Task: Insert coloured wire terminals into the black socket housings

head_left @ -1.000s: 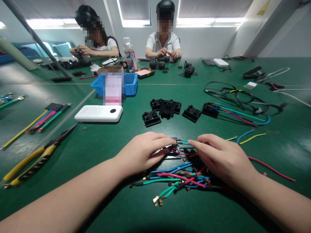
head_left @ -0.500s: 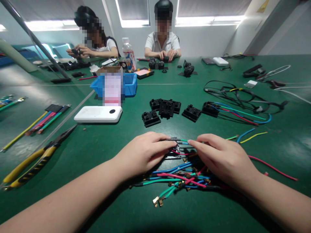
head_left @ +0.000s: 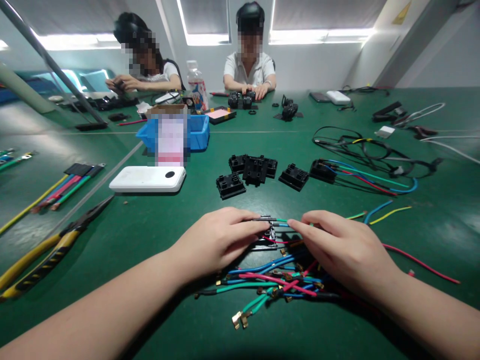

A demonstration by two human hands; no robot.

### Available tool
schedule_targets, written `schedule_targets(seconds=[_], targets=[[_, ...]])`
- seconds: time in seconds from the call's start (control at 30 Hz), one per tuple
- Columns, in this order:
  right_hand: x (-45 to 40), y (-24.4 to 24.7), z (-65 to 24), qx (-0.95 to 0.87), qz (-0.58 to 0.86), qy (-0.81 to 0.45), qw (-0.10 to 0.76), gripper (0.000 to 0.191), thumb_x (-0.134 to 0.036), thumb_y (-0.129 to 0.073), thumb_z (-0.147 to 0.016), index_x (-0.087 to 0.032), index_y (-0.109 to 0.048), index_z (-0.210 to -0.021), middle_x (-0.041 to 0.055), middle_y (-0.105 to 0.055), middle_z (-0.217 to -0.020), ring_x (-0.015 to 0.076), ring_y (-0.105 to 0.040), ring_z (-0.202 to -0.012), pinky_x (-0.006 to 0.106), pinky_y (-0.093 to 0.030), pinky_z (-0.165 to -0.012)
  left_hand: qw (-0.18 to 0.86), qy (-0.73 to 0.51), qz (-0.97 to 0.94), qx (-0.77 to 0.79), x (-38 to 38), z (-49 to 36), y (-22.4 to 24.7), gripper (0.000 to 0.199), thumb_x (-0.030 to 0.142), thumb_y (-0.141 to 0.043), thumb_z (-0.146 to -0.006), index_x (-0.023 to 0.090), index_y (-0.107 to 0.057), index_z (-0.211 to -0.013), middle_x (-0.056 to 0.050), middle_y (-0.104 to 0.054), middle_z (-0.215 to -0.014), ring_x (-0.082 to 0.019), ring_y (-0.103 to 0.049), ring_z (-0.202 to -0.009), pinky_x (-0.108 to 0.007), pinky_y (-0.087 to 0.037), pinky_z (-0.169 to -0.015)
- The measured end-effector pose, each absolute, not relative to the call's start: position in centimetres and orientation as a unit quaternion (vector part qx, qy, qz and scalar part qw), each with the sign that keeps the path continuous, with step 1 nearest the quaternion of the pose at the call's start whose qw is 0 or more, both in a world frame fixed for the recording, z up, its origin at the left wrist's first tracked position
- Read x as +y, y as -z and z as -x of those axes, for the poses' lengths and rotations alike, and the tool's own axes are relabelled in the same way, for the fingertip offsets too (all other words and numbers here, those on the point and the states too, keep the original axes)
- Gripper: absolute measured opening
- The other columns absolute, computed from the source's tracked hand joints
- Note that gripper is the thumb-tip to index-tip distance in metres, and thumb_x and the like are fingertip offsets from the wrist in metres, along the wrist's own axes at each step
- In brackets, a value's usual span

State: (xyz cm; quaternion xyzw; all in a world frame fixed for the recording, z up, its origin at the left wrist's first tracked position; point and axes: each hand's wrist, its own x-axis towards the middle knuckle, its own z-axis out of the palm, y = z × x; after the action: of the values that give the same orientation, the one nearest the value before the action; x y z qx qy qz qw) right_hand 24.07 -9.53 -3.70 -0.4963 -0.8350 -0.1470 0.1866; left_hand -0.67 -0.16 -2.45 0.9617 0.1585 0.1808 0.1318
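Toward the near edge of the green table (head_left: 168, 320), held the left hand (head_left: 221, 235) over a black rectangular plastic housing (head_left: 267, 242), fingers bent around the far end. Touched the thin green and blue insulated wires (head_left: 282, 222) beside it with the right index fingertip, right hand (head_left: 347, 245) curved palm-down. Could not tell, with both thumbs largely hidden, whether either grip was clamped or loose.

Had a loose pile of blue, red and green wires with brass terminals (head_left: 262, 277) just on the near side of the housing. Had a cluster of black plastic housings (head_left: 255, 170) farther toward the far edge, with a black housing with coloured wires (head_left: 322, 170) to its right. Toward the left edge, had yellow-and-black long-nosed pliers (head_left: 56, 250), a white rounded power bank (head_left: 148, 179) and, beyond, a blue plastic bin (head_left: 198, 132). Faced two people in white tops (head_left: 249, 70) across the far edge.
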Motion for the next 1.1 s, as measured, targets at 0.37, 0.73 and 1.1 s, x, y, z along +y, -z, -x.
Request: schedule_targets(seconds=[0.37,0.73,1.1], targets=[[-9.53,3.56,-24.00,-0.836,0.499,0.146,0.177,0.029,-0.013,-0.044,-0.090,-0.016,-0.064,-0.111,0.0096,-0.065,-0.097,0.0177,-0.059,-0.075,0.025,-0.041,-0.061,0.100,-0.169,-0.969,0.153,-0.15,0.77,2.36,0.033,0.023,-0.043,-0.093,0.021,-0.058,-0.123,-0.009,-0.064,-0.120,-0.019,-0.062,-0.100,-0.031,-0.054,-0.081],[-9.47,3.72,-24.29,-0.841,0.491,0.153,0.170,0.030,-0.015,-0.044,-0.090,-0.016,-0.064,-0.113,0.0105,-0.065,-0.100,0.0193,-0.059,-0.077,0.027,-0.041,-0.061,0.089,-0.177,-0.969,0.150,-0.23,0.69,2.34,0.033,0.024,-0.043,-0.093,0.020,-0.059,-0.122,-0.010,-0.064,-0.117,-0.019,-0.062,-0.099,-0.031,-0.053,-0.080],[-9.46,3.64,-24.05,-0.837,0.493,0.157,0.177,0.028,-0.013,-0.046,-0.090,-0.017,-0.063,-0.112,0.0095,-0.065,-0.099,0.0178,-0.058,-0.077,0.026,-0.042,-0.061,0.099,-0.161,-0.969,0.160,-0.26,0.83,2.59,0.035,0.024,-0.044,-0.093,0.023,-0.056,-0.126,-0.009,-0.062,-0.121,-0.020,-0.061,-0.102,-0.033,-0.053,-0.083]])
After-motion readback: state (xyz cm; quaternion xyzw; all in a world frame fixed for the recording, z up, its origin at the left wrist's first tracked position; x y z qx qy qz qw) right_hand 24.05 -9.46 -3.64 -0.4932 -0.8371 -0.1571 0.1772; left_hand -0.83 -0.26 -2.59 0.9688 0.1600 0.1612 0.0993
